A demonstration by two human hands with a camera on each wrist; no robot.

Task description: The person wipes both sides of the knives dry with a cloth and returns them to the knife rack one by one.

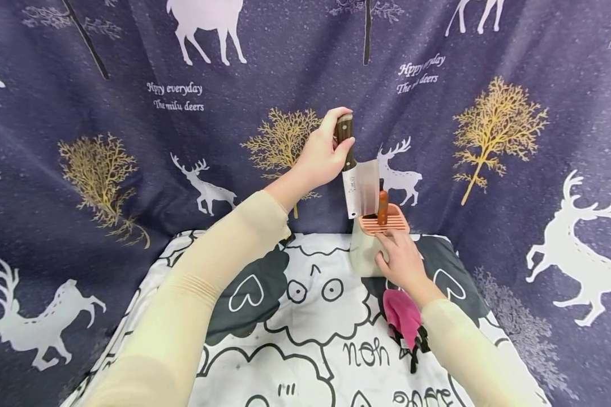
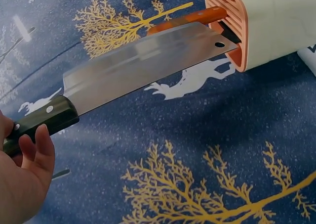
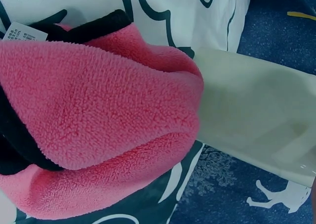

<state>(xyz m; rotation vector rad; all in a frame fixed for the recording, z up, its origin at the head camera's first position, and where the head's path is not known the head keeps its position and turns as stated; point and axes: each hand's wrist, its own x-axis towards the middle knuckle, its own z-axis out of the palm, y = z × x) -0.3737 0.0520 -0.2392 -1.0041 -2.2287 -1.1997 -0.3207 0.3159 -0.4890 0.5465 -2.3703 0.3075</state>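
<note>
My left hand [image 1: 322, 152] grips a cleaver [image 1: 366, 183] by its dark riveted handle, with the broad blade pointing down. The blade's end is beside the slotted orange top of a cream knife holder [image 1: 364, 257]; I cannot tell whether it touches. An orange-brown handle [image 1: 383, 208] stands up from the slots, with a dark handle partly hidden behind the blade. My right hand [image 1: 403, 261] holds the holder at its front rim, fingertips over the edge and thumb against the side. In the left wrist view the cleaver blade [image 2: 143, 63] shows a hole near its end.
A fluffy pink cloth item [image 3: 98, 110] with black trim and a white label lies in front of the holder, below the right forearm. Under everything spreads a black-and-white cartoon sheet [image 1: 315, 316]. A dark blue deer-print curtain [image 1: 224, 141] hangs close behind the holder.
</note>
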